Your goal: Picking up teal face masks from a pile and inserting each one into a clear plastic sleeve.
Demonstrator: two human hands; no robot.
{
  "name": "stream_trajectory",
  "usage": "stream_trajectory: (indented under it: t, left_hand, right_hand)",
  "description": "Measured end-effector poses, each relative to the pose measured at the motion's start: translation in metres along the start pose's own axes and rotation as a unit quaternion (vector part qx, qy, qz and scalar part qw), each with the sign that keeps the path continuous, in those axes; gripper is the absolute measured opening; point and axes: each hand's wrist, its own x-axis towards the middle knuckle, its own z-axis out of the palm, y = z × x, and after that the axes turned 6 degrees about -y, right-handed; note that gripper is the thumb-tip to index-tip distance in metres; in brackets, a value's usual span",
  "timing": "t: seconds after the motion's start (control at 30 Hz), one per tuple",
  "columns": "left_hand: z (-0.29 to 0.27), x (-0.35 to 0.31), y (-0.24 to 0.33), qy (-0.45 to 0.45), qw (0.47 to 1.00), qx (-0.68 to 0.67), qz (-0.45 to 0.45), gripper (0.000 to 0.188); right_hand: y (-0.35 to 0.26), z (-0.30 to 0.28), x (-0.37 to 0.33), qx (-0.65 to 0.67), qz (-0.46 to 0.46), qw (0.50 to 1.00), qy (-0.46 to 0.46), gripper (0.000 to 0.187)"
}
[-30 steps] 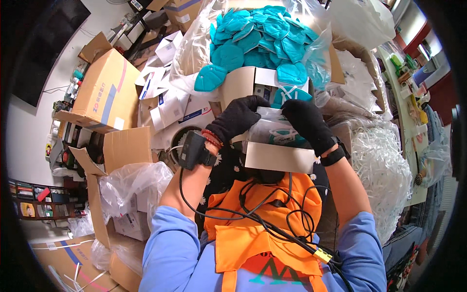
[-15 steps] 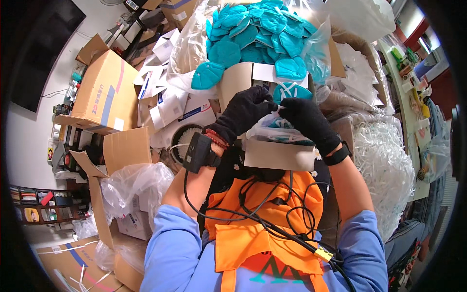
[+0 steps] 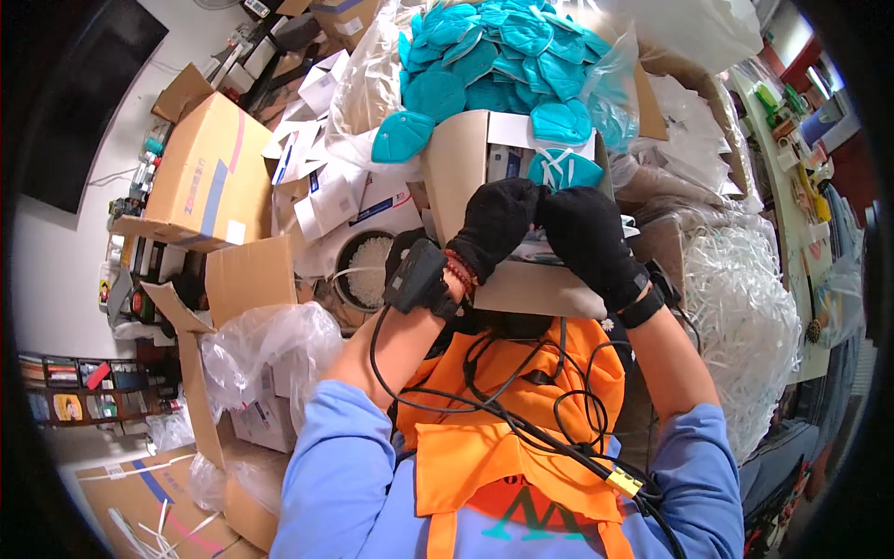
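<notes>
Both hands wear black gloves and meet over an open cardboard box (image 3: 456, 177). My left hand (image 3: 501, 222) has its fingers curled in a pinch. My right hand (image 3: 589, 238) is closed in the same way, its fingertips against the left ones. Whatever they grip is hidden by the gloves. Just beyond the fingertips lies a teal folded face mask (image 3: 579, 170) with white straps, partly inside the box. Another teal mask (image 3: 561, 121) rests on the box's far edge, and one more lies left of the box. Below my hands, the box's contents are mostly covered.
A large heap of teal masks (image 3: 503, 56) in a plastic-lined carton rises beyond the box. White straps (image 3: 740, 317) fill a bag at right. At left stand a round container of white pieces (image 3: 371, 270), white boxes (image 3: 331, 200) and cartons (image 3: 200, 172). Black cables (image 3: 503, 410) cross my orange apron.
My hands have drawn together until the fingertips meet, and my left hand has moved right and lower. Clear plastic wrapping that showed between them is now mostly covered. The view has shifted slightly.
</notes>
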Motion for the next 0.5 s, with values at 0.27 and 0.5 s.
stream_trajectory:
  t: [0.27,0.5]
  left_hand:
    - [0.014,0.018,-0.04,0.031,0.932,0.348,0.099,0.018]
    - [0.006,0.042,-0.017,-0.074,0.921,0.371,-0.092,0.015]
  right_hand:
    - [-0.043,-0.005,-0.017,-0.052,-0.108,0.992,0.029,0.008]
    - [-0.05,-0.033,-0.032,-0.101,-0.075,0.992,0.028,0.01]
